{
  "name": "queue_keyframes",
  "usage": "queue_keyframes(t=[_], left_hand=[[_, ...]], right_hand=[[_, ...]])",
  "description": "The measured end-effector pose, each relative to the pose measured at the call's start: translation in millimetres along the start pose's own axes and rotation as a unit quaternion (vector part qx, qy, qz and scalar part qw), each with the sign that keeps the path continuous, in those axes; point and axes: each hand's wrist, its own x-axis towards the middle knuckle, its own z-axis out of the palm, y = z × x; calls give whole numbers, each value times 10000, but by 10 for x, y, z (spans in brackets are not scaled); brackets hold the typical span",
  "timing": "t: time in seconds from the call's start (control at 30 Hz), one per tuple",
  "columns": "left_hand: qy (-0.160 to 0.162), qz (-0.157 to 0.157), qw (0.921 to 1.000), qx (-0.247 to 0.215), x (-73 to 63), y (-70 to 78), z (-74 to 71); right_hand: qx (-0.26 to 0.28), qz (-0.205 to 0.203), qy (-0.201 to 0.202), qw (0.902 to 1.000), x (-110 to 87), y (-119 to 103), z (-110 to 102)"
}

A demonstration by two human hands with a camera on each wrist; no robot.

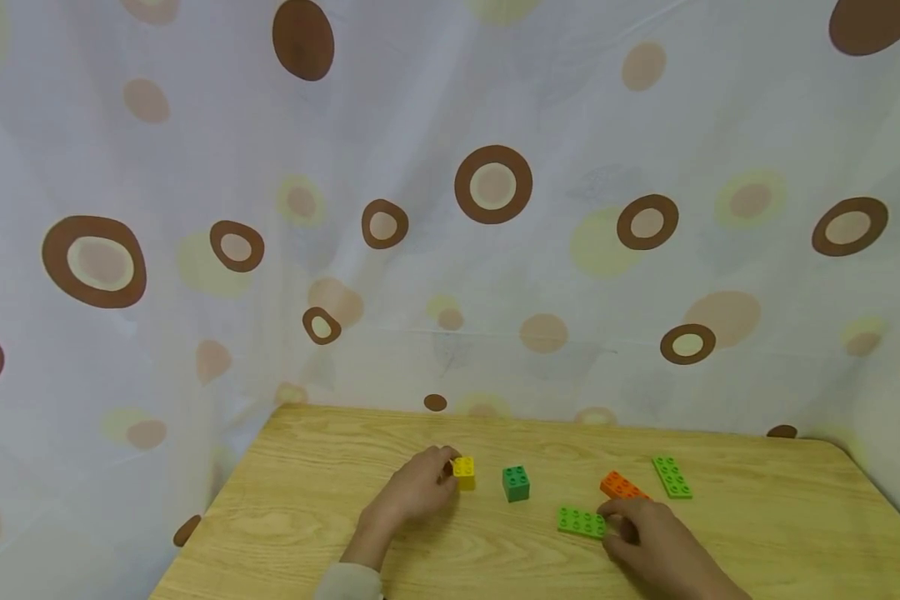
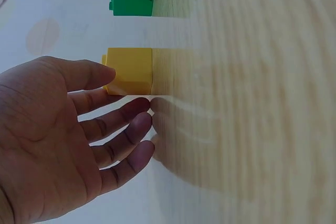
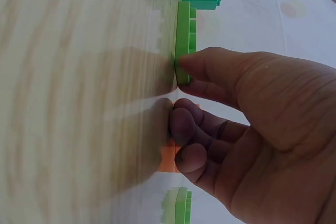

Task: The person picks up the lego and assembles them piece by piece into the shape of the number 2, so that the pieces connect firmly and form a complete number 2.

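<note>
A yellow two-by-two toy brick (image 1: 464, 473) stands upright on the wooden table, its studs facing up. My left hand (image 1: 418, 485) pinches it at the side, thumb on the near face and forefinger behind, partly hidden; the other fingers curve loosely near the tabletop. To its right sits a green two-by-two brick (image 1: 516, 483), touched by neither hand. My right hand (image 1: 654, 537) holds the right end of a flat lime-green two-by-four brick (image 1: 581, 522) between thumb and forefinger. In the right wrist view that brick (image 3: 184, 35) lies along the tabletop.
An orange brick (image 1: 622, 485) lies just beyond the right hand, partly covered by its fingers. Farther right is a second lime-green flat brick (image 1: 672, 477). A curtain with brown rings (image 1: 495, 333) hangs behind the wooden table (image 1: 330, 442).
</note>
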Motion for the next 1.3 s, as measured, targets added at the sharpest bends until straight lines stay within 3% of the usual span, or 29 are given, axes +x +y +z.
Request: queue_keyframes(t=[0.27, 0.37, 0.5, 0.63, 0.73, 1.0, 1.3], left_hand=[[-156, 26, 9997, -198, -50, 114, -129], [-207, 217, 9994, -185, -71, 234, -174], [-510, 584, 9967, -236, -80, 431, -167], [-999, 1049, 9890, -314, -73, 589, -64], [-1235, 1214, 9846, -232, -65, 641, 52], [-1092, 1228, 9864, 40, -16, 708, 306], [-994, 1225, 9871, 265, 21, 748, 434]], right_hand=[[142, -306, -191, 9992, 8, 34, 6], [179, -466, -260, 9984, -3, 41, 8], [274, -787, -371, 9958, -17, 41, 17], [289, -977, -325, 9943, -14, 29, 32], [273, -1042, -279, 9938, -12, 18, 51], [393, -1096, -417, 9923, -12, -15, 90], [500, -1051, -518, 9919, -27, -71, 92]])
